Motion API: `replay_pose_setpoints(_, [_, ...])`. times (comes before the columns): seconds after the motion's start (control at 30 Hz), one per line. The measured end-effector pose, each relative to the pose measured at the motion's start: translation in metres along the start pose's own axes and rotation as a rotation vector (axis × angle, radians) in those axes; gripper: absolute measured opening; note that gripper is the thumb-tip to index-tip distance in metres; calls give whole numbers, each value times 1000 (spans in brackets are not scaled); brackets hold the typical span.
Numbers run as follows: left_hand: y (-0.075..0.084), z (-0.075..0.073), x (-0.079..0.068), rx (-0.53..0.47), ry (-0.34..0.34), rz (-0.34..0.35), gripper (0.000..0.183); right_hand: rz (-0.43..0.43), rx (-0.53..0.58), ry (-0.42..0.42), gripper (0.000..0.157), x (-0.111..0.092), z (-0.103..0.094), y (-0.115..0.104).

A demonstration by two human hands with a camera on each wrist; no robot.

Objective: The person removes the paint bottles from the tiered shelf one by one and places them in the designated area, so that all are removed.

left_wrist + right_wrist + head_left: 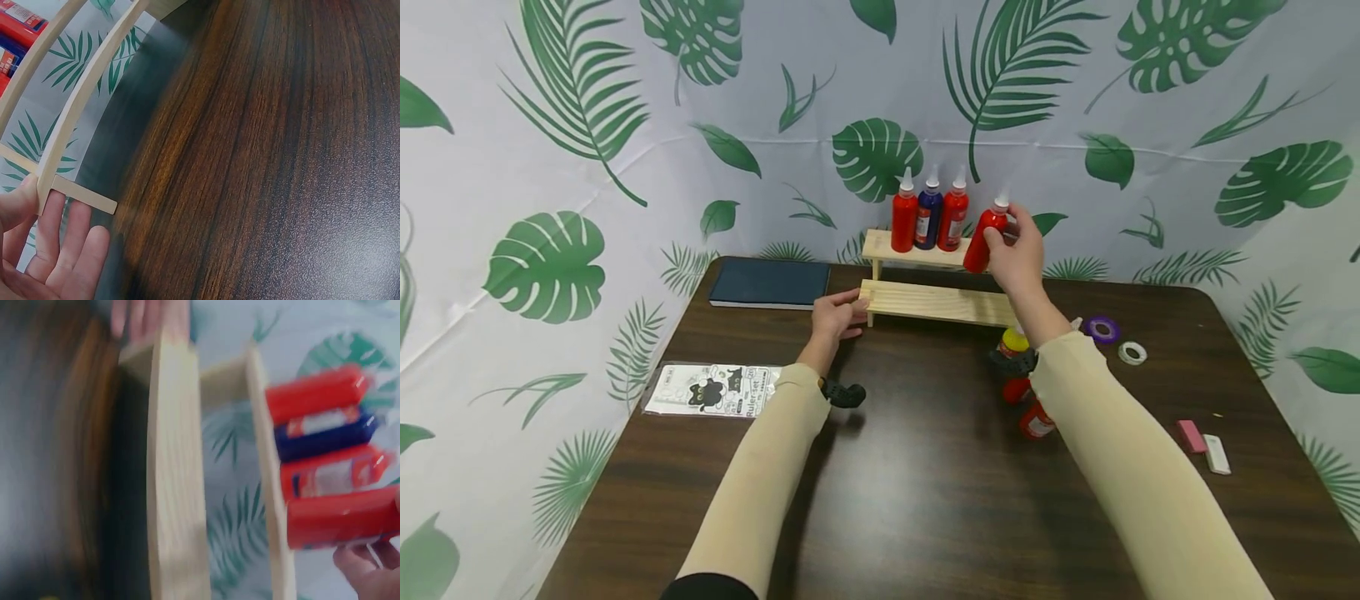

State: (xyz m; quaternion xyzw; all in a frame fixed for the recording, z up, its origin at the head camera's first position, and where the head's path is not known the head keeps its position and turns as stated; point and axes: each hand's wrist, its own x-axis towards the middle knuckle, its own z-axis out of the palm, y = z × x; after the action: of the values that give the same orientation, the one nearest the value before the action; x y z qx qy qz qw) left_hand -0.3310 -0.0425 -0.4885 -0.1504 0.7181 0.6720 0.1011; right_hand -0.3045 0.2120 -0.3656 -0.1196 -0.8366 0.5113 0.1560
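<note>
With the right hand (pixel 1018 252), gripping a red bottle (pixel 985 239), tilted, at the upper shelf (pixel 878 244); with the left hand (pixel 835 318), pinching the end of the lower shelf (pixel 936 302). Apparently adding to the row; calls next for standing it upright without nudging the three bottles (pixel 928 221) alongside. Mind more bottles (pixel 1037 422) partly behind the right sleeve (pixel 1127 450); note tapes (pixel 1089 332), erasers (pixel 1217 455) rightward, notebook (pixel 769 283), ruler set (pixel 715 390) leftward.

rack (pixel 936 302): three bottles (pixel 929 218) on rear tier (pixel 877 244) | book (pixel 770 282) left | tape rolls (pixel 1102 340) right
</note>
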Motion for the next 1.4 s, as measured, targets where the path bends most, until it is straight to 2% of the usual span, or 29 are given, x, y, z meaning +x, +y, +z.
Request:
replay_pose_setpoints(0.1, [1,0,-1,1,-5,8,34,-25,86,15,51,-22,-5,1])
replay_pose_setpoints(0.27, [1,-1,-3,-6,-20,17,35,-100,136,17,49,-66,-11,9])
replay_pose_setpoints(0.5, [1,-3,-3,-6,-23,3,35,-197,149,-32,49,-115,-4,45])
replay_pose_setpoints(0.67, [0,-3,-3,-3,-28,3,35,-180,163,-37,49,-142,5,55])
replay_pose_setpoints(0.73, [0,-3,-3,-6,-28,5,36,-161,185,-36,49,-147,10,60])
replay_pose_setpoints(0.97, [0,-2,-3,-10,-29,9,36,-148,256,36,49,-143,35,107])
replay_pose_setpoints(1.4, [-1,-1,-2,-6,-22,25,36,-49,187,66,48,-142,37,104])
